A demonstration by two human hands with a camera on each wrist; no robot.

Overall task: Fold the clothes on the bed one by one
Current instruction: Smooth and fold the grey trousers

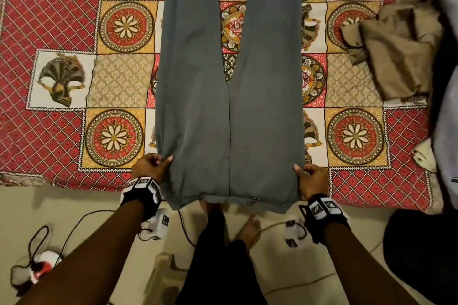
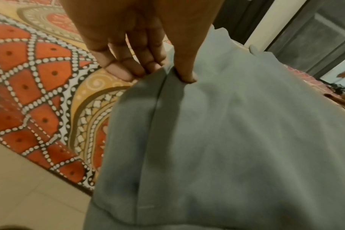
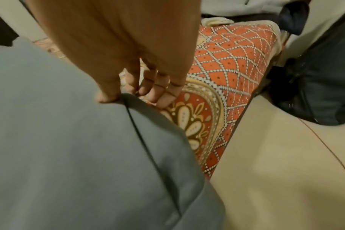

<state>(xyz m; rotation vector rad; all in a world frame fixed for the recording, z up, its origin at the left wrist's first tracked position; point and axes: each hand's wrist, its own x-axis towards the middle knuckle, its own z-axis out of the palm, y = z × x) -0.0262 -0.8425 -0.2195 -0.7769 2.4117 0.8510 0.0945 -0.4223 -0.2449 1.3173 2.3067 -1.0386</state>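
Grey trousers [image 1: 230, 96] lie flat on the patterned bedspread [image 1: 62, 20], legs pointing away, waistband hanging over the near bed edge. My left hand [image 1: 158, 163] pinches the left side seam near the hip, thumb on top and fingers under the cloth [image 2: 167, 73]. My right hand [image 1: 306, 173] pinches the right side seam the same way [image 3: 116, 96]. In the wrist views the grey trousers [image 2: 226, 140] [image 3: 69, 140] fill most of the picture.
A crumpled tan garment [image 1: 394, 47] lies on the bed at the right, with more clothes [image 1: 443, 82] piled along the right edge. Cables [image 1: 74, 225] and a dark bag [image 1: 421, 255] are on the floor near my feet [image 1: 250, 228].
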